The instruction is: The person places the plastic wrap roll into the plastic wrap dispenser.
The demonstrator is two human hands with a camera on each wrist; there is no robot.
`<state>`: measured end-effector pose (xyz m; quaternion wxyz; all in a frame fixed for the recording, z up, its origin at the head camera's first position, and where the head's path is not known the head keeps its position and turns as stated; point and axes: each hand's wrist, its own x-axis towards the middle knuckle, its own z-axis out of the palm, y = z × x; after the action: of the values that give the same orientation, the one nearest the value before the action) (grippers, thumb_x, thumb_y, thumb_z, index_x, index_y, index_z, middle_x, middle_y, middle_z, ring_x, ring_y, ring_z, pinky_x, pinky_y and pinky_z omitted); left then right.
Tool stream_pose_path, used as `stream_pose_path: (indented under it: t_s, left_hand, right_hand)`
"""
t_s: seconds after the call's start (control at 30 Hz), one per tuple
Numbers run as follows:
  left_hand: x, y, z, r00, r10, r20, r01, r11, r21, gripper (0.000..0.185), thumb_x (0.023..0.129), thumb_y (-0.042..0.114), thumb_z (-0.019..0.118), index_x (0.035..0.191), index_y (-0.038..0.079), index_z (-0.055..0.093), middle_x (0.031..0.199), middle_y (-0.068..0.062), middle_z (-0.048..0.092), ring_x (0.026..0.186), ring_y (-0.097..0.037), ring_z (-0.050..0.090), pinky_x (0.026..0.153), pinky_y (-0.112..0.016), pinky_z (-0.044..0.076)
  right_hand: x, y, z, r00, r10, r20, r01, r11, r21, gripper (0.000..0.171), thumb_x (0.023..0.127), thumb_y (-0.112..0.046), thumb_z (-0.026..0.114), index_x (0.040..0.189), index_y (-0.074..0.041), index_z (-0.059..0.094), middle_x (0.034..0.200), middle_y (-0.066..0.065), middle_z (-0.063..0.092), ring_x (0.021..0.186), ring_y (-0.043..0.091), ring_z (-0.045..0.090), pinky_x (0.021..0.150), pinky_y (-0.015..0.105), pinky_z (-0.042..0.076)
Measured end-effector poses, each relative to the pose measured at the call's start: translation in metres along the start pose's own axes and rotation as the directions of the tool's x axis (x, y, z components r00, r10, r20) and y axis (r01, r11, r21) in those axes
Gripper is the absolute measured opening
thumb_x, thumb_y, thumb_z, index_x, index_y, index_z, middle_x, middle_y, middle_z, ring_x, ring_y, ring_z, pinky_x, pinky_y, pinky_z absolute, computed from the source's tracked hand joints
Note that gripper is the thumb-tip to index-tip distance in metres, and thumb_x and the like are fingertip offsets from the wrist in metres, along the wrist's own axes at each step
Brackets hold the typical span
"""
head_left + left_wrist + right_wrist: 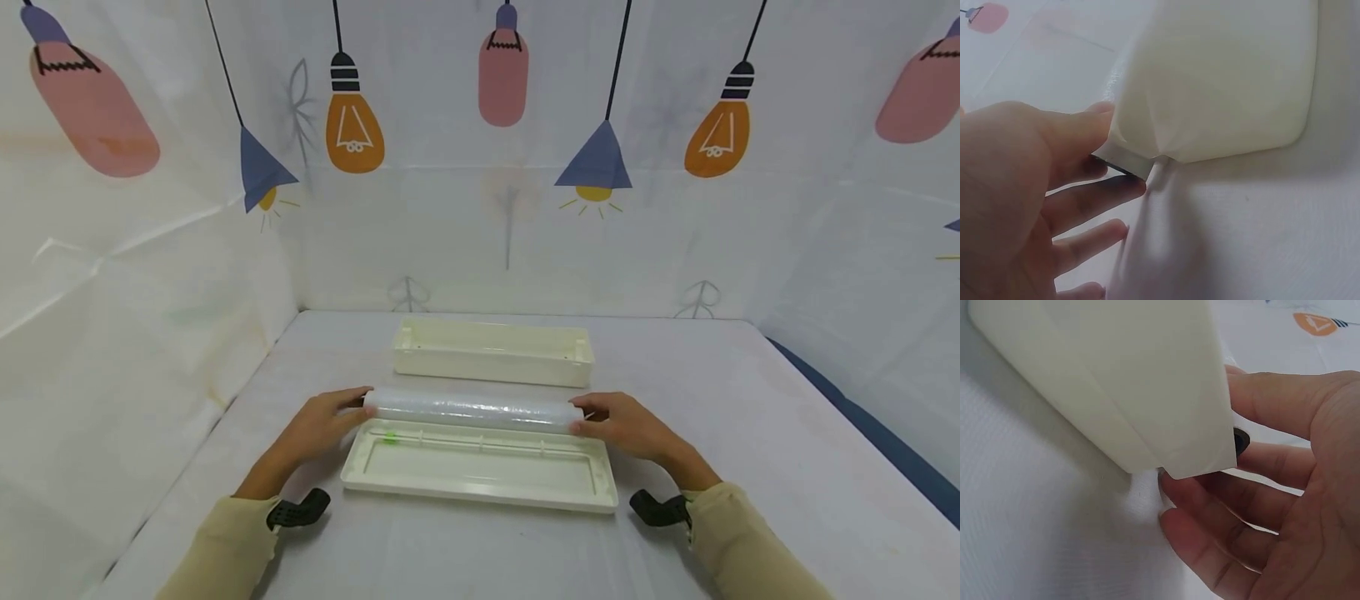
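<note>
A roll of clear plastic wrap [472, 408] lies crosswise between my two hands, just behind the cream lid [480, 477] and overlapping its far edge in the head view. My left hand [322, 423] grips the roll's left end between thumb and fingers. At the other end, my right hand [626, 423] holds it the same way. The left wrist view shows the left hand [1029, 187] with its lower fingers spread below the roll's end. Close to the right hand [1291, 506], the dark core opening [1242, 442] of the roll shows past the lid's corner.
Behind the roll stands a long cream box [491, 358], its top uncovered. A white cloth covers the table [750, 433], and printed white sheets [450, 225] hang around its back and sides. A black strap piece [300, 508] sits at the left wrist, another [660, 508] at the right.
</note>
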<state>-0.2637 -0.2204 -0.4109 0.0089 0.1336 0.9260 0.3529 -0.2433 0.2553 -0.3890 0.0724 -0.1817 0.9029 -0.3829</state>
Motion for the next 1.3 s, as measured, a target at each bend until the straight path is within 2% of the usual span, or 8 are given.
stream_pose_path:
  t_s: [0.27,0.6,0.77,1.03,1.3]
  left_hand:
    - [0.0006,0.0018,-0.0011,0.999,-0.045,-0.013,0.044,0.995,-0.085,0.066,0.097,0.05,0.063,0.146,0.007,0.052,0.142,-0.02,0.055,0.131,-0.041,0.05,0.103,-0.061,0.041]
    - [0.0006,0.0044,-0.0018,0.996,-0.088,-0.027,0.081,0.981,-0.179,0.064,0.096,0.046,0.066,0.146,0.007,0.053,0.137,-0.022,0.058,0.135,-0.043,0.045,0.105,-0.063,0.038]
    - [0.0002,0.0031,-0.0005,0.997,-0.073,-0.034,0.063,0.97,-0.233,0.064,0.096,0.042,0.068,0.145,0.005,0.053,0.136,-0.022,0.059,0.132,-0.041,0.049,0.106,-0.061,0.037]
    - [-0.0016,0.0039,-0.001,0.997,-0.055,-0.053,0.037,0.951,-0.306,0.066,0.095,0.043,0.069,0.145,0.004,0.052,0.137,-0.023,0.058,0.13,-0.039,0.051,0.108,-0.06,0.036]
    - [-0.0015,0.0068,-0.0013,0.994,-0.089,-0.058,0.061,0.929,-0.366,0.068,0.094,0.046,0.07,0.145,0.006,0.05,0.142,-0.024,0.053,0.132,-0.039,0.049,0.11,-0.06,0.034]
  right_hand:
    - [0.0023,0.0026,0.0032,1.0,-0.011,-0.007,0.012,0.998,0.061,0.054,0.095,-0.032,0.071,0.135,0.002,0.06,0.121,0.01,0.065,0.105,0.023,0.063,0.086,0.036,0.053]
    - [0.005,0.0052,0.0055,0.998,0.056,-0.04,-0.051,0.992,0.118,0.061,0.094,-0.035,0.072,0.141,0.001,0.055,0.126,0.012,0.063,0.108,0.025,0.062,0.084,0.036,0.055]
    - [0.0037,0.0045,0.0054,0.997,0.052,-0.049,-0.044,0.987,0.158,0.063,0.094,-0.033,0.073,0.141,0.004,0.053,0.124,0.014,0.064,0.103,0.022,0.064,0.081,0.034,0.057]
    - [0.0012,0.0025,0.005,0.996,0.048,-0.078,-0.03,0.974,0.224,0.063,0.094,-0.029,0.073,0.141,0.006,0.051,0.115,0.015,0.067,0.094,0.024,0.067,0.08,0.038,0.058]
    - [0.0001,0.0018,0.0038,0.991,0.05,-0.124,-0.023,0.977,0.213,0.058,0.094,-0.031,0.072,0.14,0.002,0.056,0.125,0.015,0.065,0.1,0.022,0.066,0.081,0.034,0.056]
